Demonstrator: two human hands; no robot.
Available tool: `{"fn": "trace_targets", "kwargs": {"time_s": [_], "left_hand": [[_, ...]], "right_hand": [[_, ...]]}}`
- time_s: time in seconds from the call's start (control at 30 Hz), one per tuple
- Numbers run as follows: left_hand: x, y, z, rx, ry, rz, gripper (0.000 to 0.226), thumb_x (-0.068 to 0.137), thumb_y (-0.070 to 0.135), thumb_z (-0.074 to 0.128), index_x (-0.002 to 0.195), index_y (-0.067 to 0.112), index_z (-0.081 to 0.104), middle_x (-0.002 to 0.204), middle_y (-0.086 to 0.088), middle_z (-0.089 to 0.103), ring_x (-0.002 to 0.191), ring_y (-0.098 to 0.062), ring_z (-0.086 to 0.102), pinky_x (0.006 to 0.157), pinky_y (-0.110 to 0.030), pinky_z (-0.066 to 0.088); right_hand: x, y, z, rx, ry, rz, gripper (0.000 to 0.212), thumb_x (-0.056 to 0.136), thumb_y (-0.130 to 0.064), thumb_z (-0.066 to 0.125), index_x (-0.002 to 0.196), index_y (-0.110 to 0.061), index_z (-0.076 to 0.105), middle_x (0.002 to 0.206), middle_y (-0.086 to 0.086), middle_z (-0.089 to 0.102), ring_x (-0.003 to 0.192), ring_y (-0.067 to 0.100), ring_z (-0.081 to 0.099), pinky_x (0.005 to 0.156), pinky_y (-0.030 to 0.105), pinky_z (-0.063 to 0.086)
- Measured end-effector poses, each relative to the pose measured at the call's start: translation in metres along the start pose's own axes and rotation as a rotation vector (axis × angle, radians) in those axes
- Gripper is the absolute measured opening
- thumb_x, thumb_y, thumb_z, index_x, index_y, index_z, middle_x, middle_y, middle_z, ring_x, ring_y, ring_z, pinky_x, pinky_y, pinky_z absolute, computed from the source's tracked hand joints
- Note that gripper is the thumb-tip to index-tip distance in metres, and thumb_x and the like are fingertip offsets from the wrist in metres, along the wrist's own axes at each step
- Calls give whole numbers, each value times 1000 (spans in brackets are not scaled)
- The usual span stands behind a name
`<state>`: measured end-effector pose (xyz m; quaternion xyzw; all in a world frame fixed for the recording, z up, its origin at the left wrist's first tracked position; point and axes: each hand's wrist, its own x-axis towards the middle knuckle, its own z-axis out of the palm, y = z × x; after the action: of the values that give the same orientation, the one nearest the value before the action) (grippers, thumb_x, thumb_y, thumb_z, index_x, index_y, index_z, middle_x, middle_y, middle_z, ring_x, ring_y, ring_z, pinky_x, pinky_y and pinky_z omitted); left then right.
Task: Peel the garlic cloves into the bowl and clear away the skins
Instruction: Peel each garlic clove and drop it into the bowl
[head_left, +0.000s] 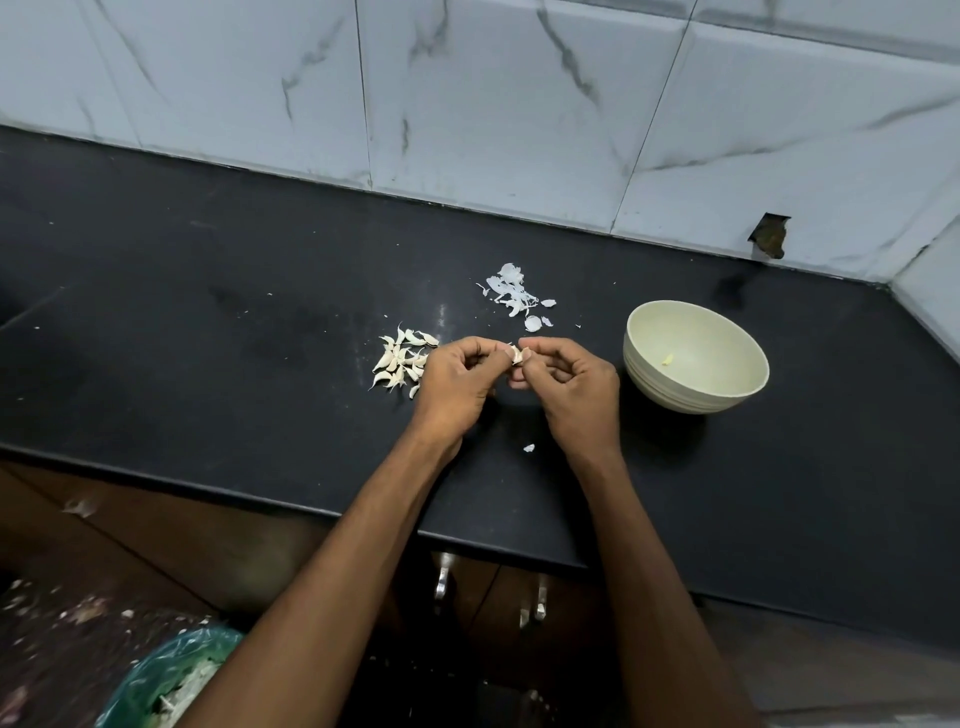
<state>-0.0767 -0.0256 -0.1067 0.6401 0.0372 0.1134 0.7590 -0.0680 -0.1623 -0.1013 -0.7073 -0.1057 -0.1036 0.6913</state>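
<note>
Clove in hand: I saw one small, pale garlic clove pinched between the fingertips of both hands, held above the black stone counter, between the pile and the bowl.
Left hand: the left hand was curled narrow, thumb and forefinger closed on the clove's left end.
Right hand: the right hand was likewise closed on its right end, nails at the skin.
Handling: I judged the clove light, firm and a little slippery once bared; the papery skin looked brittle and apt to tear in flakes (best caught at the pointed tip).
Unpeeled pile: a heap of cream-white unpeeled cloves lay just left of the left hand.
Skins: thin white peel scraps were scattered behind the hands, one stray flake nearer me.
Bowl: the round, pale-green ribbed bowl sat right of the hands, with one yellowish peeled clove inside.
Hidden: most of the clove was covered by fingers; I couldn't tell how much skin remained.
</note>
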Motion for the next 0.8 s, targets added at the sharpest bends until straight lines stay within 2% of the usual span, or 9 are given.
{"fn": "trace_targets", "kwargs": {"time_s": [0.2,0.37,0.47,0.63,0.73,0.8], "left_hand": [[1,0,-1,-66,35,-36,10,97,6,68,96,-2,75,77,-10,71,61,-10,53,59,-24,47],[2,-1,0,-115,39,-65,9,97,3,66,92,2,73,75,-2,73,64,-8,59,61,-21,50],[2,0,0,-135,34,-72,8,98,3,66,95,0,72,78,-5,73,68,-11,63,64,-22,53],[2,-3,-2,-132,47,-39,8,97,0,67,100,-6,71,84,-12,73,75,-15,67,69,-23,57],[0,-5,-3,-118,53,-20,5,95,1,70,96,-1,74,83,-11,73,76,-17,68,73,-26,59],[2,-3,-3,-74,65,-15,3,93,1,72,93,0,75,80,-9,73,73,-18,68,71,-26,59]], "right_hand": [[2,-1,-1,135,18,34,15,96,8,63,109,4,71,91,20,78,85,23,78,76,29,63],[4,-2,-3,239,65,88,16,94,6,68,110,6,71,95,23,77,86,23,77,76,25,61],[3,-2,-4,250,58,116,17,93,7,69,110,7,71,95,24,77,86,24,77,76,25,61],[-2,-5,-3,138,64,72,16,92,5,72,108,4,74,91,16,79,86,22,77,80,28,62],[-14,-10,-6,-1,49,-32,17,93,2,73,109,-4,76,95,9,80,91,23,78,87,34,62],[-22,-18,-14,-79,64,-138,18,93,2,73,109,-5,77,97,7,79,92,21,78,88,33,61]]}}
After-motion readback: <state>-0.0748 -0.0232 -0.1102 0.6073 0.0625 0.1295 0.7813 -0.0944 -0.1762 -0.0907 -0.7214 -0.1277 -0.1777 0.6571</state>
